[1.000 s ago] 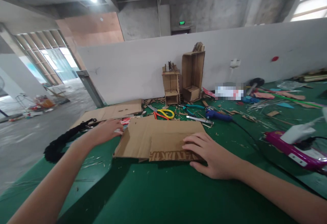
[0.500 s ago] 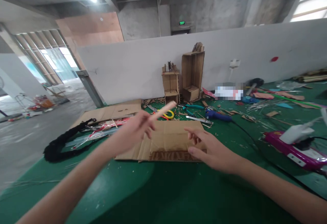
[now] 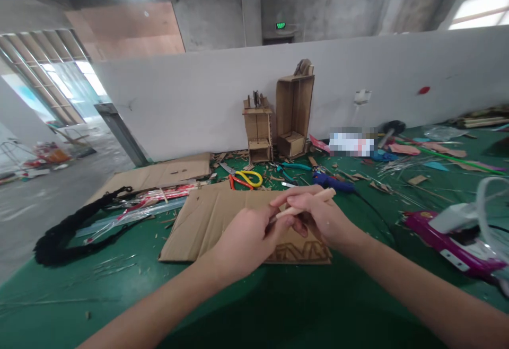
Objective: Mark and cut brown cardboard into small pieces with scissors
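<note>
Over the cardboard sheet [image 3: 207, 221], both my hands meet on a slim, pale, pen-like stick [image 3: 292, 211]. My left hand [image 3: 248, 240] is closed around its left end, with fingers curled under it. My right hand [image 3: 328, 221] grips the stick farther right, thumb on the near side, and its pale tip sticks out at upper right. Where the fingers overlap, part of the stick is hidden. The sheet lies flat on the green table [image 3: 178, 306], with dark printed marks along its near right edge, partly covered by my hands.
Behind the sheet lie yellow-and-orange scissors [image 3: 250, 179], teal pliers [image 3: 292, 168] and a blue glue gun [image 3: 332, 182]. Two cardboard structures [image 3: 294, 110] stand against the white partition. A magenta power strip [image 3: 441, 243] sits at right, a black fuzzy coil [image 3: 59, 237] at left.
My left hand has carried the stick to the right and lower, and my right hand has closed on it. The two hands were apart before. The view has shifted slightly.
</note>
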`<state>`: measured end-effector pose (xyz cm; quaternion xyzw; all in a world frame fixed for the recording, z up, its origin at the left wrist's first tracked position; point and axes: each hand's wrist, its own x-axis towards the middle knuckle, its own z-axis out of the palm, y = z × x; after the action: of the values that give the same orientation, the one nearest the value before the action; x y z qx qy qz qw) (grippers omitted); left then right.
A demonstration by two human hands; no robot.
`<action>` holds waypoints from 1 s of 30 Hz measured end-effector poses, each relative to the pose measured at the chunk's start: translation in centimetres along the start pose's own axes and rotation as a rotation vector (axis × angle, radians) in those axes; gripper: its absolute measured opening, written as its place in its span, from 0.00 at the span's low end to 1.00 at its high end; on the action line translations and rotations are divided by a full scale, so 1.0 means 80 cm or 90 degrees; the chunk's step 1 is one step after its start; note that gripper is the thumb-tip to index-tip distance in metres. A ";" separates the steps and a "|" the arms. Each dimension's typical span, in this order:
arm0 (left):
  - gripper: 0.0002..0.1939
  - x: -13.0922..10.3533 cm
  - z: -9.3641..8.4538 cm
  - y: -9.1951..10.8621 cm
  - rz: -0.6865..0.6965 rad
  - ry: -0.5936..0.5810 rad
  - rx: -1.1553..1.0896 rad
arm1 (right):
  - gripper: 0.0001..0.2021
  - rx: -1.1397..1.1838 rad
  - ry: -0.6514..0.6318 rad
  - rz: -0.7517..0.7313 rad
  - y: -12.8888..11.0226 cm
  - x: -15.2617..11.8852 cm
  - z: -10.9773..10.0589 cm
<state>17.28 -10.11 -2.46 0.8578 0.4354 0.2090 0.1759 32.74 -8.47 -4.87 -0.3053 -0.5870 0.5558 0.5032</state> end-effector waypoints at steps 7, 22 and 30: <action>0.28 0.017 -0.003 -0.021 -0.101 0.027 0.120 | 0.11 0.149 0.221 -0.061 -0.015 0.009 -0.044; 0.10 0.031 0.087 -0.029 0.356 -0.092 0.251 | 0.10 0.036 0.323 0.034 0.026 0.020 -0.119; 0.10 0.031 0.093 -0.035 0.345 -0.025 0.234 | 0.12 -0.050 0.221 0.079 0.052 0.023 -0.124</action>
<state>20.55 -7.42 -9.60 0.9637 0.2184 0.1492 -0.0354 40.59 -2.54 -9.65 -0.4514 -0.4931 0.5013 0.5494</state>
